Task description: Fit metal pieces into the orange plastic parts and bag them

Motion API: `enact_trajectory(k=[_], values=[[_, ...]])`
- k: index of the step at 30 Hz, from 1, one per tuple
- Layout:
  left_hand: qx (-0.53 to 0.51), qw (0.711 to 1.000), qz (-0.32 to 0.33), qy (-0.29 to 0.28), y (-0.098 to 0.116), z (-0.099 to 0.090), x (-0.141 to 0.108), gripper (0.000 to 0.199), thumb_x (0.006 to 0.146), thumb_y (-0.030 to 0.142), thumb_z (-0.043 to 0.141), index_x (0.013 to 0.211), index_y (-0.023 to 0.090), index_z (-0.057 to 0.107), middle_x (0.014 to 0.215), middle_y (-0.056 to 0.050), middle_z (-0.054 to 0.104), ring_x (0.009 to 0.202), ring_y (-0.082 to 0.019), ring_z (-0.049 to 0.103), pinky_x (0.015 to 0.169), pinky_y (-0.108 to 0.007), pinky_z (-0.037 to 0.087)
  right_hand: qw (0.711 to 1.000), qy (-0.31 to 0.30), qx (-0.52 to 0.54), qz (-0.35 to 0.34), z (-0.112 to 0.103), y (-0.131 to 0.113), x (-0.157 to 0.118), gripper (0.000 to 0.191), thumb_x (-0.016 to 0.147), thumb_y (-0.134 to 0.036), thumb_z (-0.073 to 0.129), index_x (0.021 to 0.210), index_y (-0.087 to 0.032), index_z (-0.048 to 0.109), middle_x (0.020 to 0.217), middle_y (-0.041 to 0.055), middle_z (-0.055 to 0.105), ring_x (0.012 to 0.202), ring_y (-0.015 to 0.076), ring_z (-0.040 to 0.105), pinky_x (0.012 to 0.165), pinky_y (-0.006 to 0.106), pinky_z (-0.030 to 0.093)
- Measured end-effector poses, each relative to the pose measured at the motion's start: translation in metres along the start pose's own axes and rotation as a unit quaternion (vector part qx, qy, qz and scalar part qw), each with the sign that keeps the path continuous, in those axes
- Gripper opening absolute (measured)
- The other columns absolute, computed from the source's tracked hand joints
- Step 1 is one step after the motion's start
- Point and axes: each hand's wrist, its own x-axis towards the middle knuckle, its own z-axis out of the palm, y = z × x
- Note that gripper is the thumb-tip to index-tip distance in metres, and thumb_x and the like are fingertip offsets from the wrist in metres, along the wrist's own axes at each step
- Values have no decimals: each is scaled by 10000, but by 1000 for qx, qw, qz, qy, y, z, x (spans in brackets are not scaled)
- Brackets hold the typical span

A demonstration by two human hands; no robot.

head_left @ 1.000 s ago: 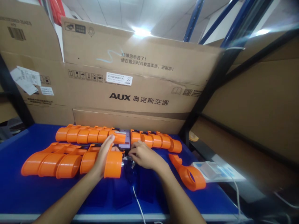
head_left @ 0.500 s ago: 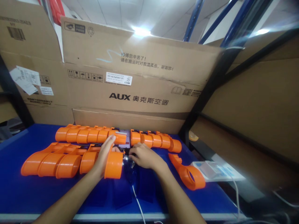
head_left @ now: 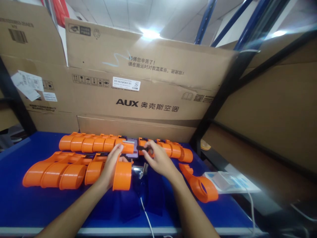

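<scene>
Glossy orange loops on a smooth blue worktop, one gripped by the left hand, a small black piece pinched by the right hand.
Reading clockwise numbers from the view's centre: at eight o'clock, a near row of orange loops shows rounded, shiny walls; at seven, the left hand curls about the held orange loop, its fingers mostly hidden behind. Just beside that loop sits an angular, bright metal part; whether they join is unclear. Near six o'clock, the right hand's thumb and fingers press on the black piece, its shape too small to read, and cover part of the far-right row of loops. At five lies a loose, strap-tailed orange loop.
</scene>
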Motion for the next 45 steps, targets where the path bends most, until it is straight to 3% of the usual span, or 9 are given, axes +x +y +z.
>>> enact_trajectory(k=[3, 6, 14, 19, 30, 34, 37, 40, 45], values=[[43, 999, 20, 12, 0, 3, -2, 617, 732, 606, 767, 1161, 210, 567, 527, 43, 598, 414, -145, 541, 436, -219, 389, 994, 102, 24, 5, -2, -2, 1, 308, 968, -292, 587, 1269, -232, 571, 1148, 98, 687, 1014, 244, 660, 903, 386, 528], [84, 996, 31, 6, -5, 0, 0, 673, 745, 588, 772, 1257, 205, 563, 559, 23, 632, 451, -156, 569, 477, -230, 411, 991, 127, 29, -10, -2, -6, 1, 303, 966, -307, 600, 1263, -248, 621, 1164, 98, 704, 1049, 259, 656, 935, 415, 525], [155, 987, 49, -21, -16, -4, 7, 706, 788, 569, 752, 1356, 184, 584, 611, -20, 686, 561, -193, 646, 578, -260, 478, 993, 93, 37, -62, 2, -12, 1, 209, 972, -265, 606, 1167, -248, 680, 1125, 90, 706, 1056, 260, 629, 949, 448, 491], [156, 985, 56, -56, -16, -3, 6, 683, 789, 515, 767, 1360, 189, 582, 761, -24, 721, 604, -191, 679, 634, -285, 518, 994, 73, 33, -71, 6, -14, 0, 218, 969, -260, 618, 1178, -246, 679, 1158, 98, 662, 1111, 257, 596, 974, 438, 481], [143, 983, 34, -106, -16, -3, 5, 668, 729, 362, 819, 1315, 184, 554, 820, -42, 739, 555, -187, 690, 552, -262, 513, 996, 29, 51, -67, 10, -19, 1, 242, 967, -300, 623, 1198, -250, 675, 1176, 103, 645, 1132, 263, 590, 999, 446, 466], [140, 986, 38, -78, -14, -2, 5, 583, 697, 366, 830, 1208, 198, 605, 879, -50, 736, 553, -189, 706, 534, -260, 516, 997, 24, 46, -55, 4, -18, 1, 354, 975, -300, 598, 1327, -255, 592, 1232, 108, 635, 1136, 272, 580, 996, 455, 453], [129, 990, 42, -48, -12, -3, 7, 591, 678, 394, 834, 1186, 197, 604, 803, -27, 717, 531, -192, 700, 527, -258, 514, 999, 35, 13, -27, -1, -12, 1, 197, 996, -257, 524, 1141, -217, 651, 1092, 97, 661, 1033, 253, 587, 944, 421, 454], [128, 990, 36, -42, -12, -6, 9, 603, 676, 412, 829, 1184, 189, 592, 677, 5, 674, 483, -196, 675, 487, -247, 485, 997, -29, -68, -5, -4, -7, 0, 130, 969, -258, 560, 933, -208, 675, 982, 77, 651, 975, 245, 566, 910, 403, 429], [142, 988, 37, -51, -13, -7, 9, 542, 693, 406, 812, 1141, 189, 597, 661, -5, 684, 475, -187, 661, 475, -235, 469, 973, -175, -152, -6, -1, -12, -3, 247, 869, -453, 732, 880, -207, 722, 930, 76, 623, 952, 263, 539, 871, 407, 398]])
